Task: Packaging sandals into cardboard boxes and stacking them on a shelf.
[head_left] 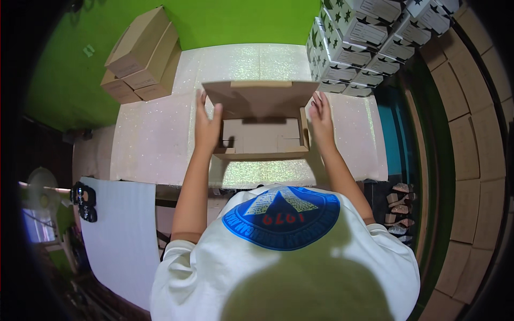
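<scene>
An open brown cardboard box [261, 136] lies in front of me on the glittery white table. Its hinged lid [259, 96] stands raised at the far side, and the inside shows bare cardboard with a few slits. At the lid's left edge is my left hand [208, 125], open, with the thumb apart from the fingers. My right hand [322, 120] is beside the lid's right edge, its fingers spread and slightly bent. Neither hand is visibly closed on the cardboard, though contact with the lid's sides is hard to make out.
Brown boxes [144, 59] are stacked at the table's back left. Several white boxes with black stars [348, 51] rise at the back right. A wall of brown cartons [466, 150] stands farther right. Dark sandals [84, 200] lie on a pale surface [118, 235] at lower left.
</scene>
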A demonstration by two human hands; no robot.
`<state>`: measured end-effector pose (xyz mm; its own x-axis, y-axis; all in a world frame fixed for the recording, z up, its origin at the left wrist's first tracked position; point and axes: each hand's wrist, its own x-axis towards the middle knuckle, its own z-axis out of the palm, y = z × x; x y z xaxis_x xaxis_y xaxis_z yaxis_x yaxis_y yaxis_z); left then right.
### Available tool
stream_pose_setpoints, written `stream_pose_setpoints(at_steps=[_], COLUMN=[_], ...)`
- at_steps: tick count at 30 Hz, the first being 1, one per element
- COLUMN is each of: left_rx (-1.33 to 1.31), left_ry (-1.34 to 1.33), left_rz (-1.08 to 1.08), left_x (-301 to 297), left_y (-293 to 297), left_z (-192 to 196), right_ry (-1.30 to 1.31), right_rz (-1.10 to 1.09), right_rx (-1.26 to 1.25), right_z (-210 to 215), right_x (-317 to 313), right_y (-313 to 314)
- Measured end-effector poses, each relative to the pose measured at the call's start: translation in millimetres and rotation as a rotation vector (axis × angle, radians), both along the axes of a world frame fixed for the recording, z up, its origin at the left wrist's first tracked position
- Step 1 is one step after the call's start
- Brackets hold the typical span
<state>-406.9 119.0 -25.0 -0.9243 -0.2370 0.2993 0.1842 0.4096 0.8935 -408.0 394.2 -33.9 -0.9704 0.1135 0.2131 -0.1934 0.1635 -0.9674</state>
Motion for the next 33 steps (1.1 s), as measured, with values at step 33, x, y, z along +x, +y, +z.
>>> stream_pose_setpoints(at_steps=[33], left_rx=[-0.711], left_ry=[-0.272], left_rz=[-0.032], left_x=[-5], left_y=[-28], left_z=[-53], right_ry=[-0.321], right_rz=[-0.107], right_rx=[0.733], right_z=[-45], right_x=[-15], right_y=[18])
